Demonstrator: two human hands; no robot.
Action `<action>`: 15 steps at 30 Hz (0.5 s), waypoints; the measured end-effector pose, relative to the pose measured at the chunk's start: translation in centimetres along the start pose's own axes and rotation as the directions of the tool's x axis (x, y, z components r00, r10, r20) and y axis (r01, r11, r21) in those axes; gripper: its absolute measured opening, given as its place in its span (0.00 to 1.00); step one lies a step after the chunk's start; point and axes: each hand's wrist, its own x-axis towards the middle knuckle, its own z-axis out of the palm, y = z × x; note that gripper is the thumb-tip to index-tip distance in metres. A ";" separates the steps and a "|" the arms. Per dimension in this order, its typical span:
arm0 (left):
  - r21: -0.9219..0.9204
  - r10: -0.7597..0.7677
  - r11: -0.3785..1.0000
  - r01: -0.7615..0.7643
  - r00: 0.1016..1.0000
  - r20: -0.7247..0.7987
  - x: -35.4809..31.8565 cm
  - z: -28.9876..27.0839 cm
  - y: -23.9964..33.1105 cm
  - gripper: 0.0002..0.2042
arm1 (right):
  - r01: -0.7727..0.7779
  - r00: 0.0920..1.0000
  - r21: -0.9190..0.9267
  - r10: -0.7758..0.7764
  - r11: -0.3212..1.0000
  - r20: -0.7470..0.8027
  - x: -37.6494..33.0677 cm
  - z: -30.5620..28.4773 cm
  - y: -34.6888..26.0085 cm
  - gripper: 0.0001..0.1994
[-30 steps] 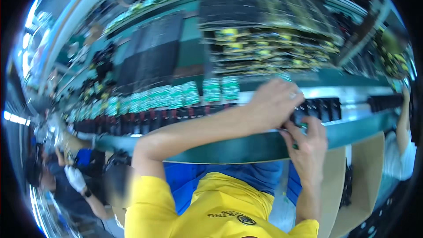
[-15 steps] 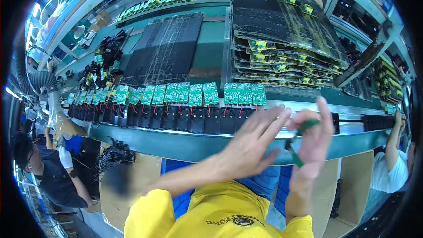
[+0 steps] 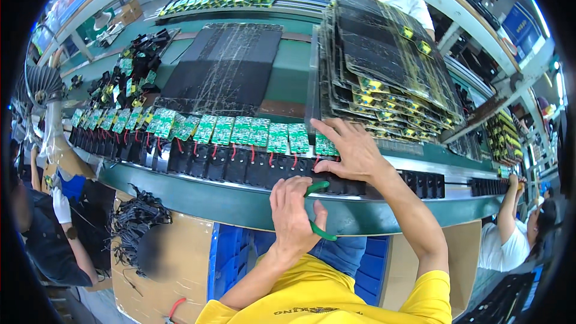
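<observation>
My left hand (image 3: 294, 213) is closed around a pair of green-handled pliers (image 3: 324, 232), with its fingertips by the front edge of the black cases; the jaws are hidden. My right hand (image 3: 357, 153) reaches over the row's right part, fingers at the top edge and thumb at the lower edge of a green circuit board (image 3: 324, 145), which it grips. Other green boards (image 3: 242, 130) lean side by side along the row, each joined by red wires to a black plastic case (image 3: 234, 165) below it. My right hand partly covers the last boards and cases.
Behind the row lies a black sheet (image 3: 222, 66); a tall stack of black sheets with yellow parts (image 3: 390, 66) stands to its right. More black cases (image 3: 423, 185) sit further right. Below are black cables (image 3: 141, 216) and red-handled pliers (image 3: 175, 309) on cardboard. Co-workers sit at both sides.
The pliers have passed from my right hand to my left. My right hand has moved left onto a board, and my left hand has drawn back lower. The view has shifted slightly.
</observation>
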 end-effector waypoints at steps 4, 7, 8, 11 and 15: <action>0.035 0.005 0.999 -0.006 0.999 0.035 -0.1 -0.3 -1.4 0.26 | -0.013 0.999 0.041 0.011 0.999 0.046 0.9 0.4 -0.6 0.49; 0.005 -0.007 1.000 0.007 0.999 0.050 -0.8 0.1 -1.9 0.27 | -0.017 0.997 0.059 0.013 0.998 0.074 1.5 0.3 -1.3 0.46; 0.001 -0.003 1.000 0.002 0.999 0.042 -0.8 0.3 -2.0 0.27 | -0.025 0.998 0.066 0.021 0.998 0.057 1.6 0.4 -1.2 0.45; -0.022 0.011 1.000 -0.010 1.000 0.028 -1.3 0.6 -2.3 0.28 | -0.060 0.998 0.084 0.060 0.995 0.012 1.6 1.1 -1.4 0.41; -0.033 0.025 0.999 -0.025 1.000 -0.013 -0.5 0.4 -1.6 0.26 | -0.083 0.995 0.058 0.086 0.995 -0.043 1.3 0.4 -1.6 0.38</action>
